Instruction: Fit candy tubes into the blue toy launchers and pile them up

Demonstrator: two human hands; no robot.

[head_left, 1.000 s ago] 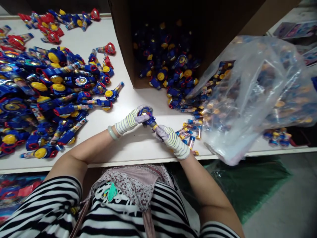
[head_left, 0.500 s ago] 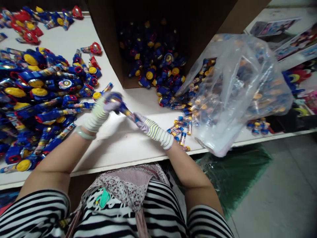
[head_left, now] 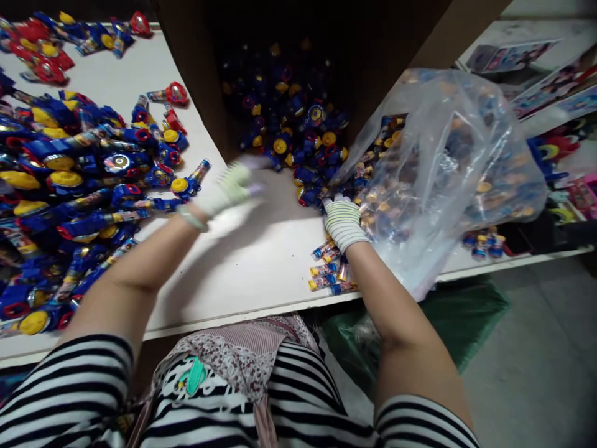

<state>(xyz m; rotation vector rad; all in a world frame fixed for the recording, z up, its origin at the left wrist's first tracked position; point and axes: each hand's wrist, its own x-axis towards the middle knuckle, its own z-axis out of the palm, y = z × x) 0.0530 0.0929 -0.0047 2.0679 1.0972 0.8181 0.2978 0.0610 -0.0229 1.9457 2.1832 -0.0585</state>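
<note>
My left hand [head_left: 240, 182], in a striped glove, is above the white table [head_left: 242, 274] by the near edge of the cardboard box [head_left: 200, 106]. It is blurred, with fingers apart and nothing in them. My right hand [head_left: 344, 219], also gloved, rests palm down at the small tubes [head_left: 323, 269] beside the clear plastic bag [head_left: 433, 180]; its fingertips are partly hidden among the pieces. Blue toys with yellow discs [head_left: 65, 180] are heaped at the left. More blue toys [head_left: 314, 115] lie inside the box and spill from its opening.
Red toys [head_left: 49, 62] lie at the back left, and one red toy [head_left: 176, 93] sits beside the box. Printed cards [head_left: 517, 56] and colourful items stand at the right. A green sheet [head_left: 476, 317] is below the table edge.
The toy both hands held has left them. My left hand has moved right and opened near the box. My right hand has moved right and up to the tubes, some of which have shifted.
</note>
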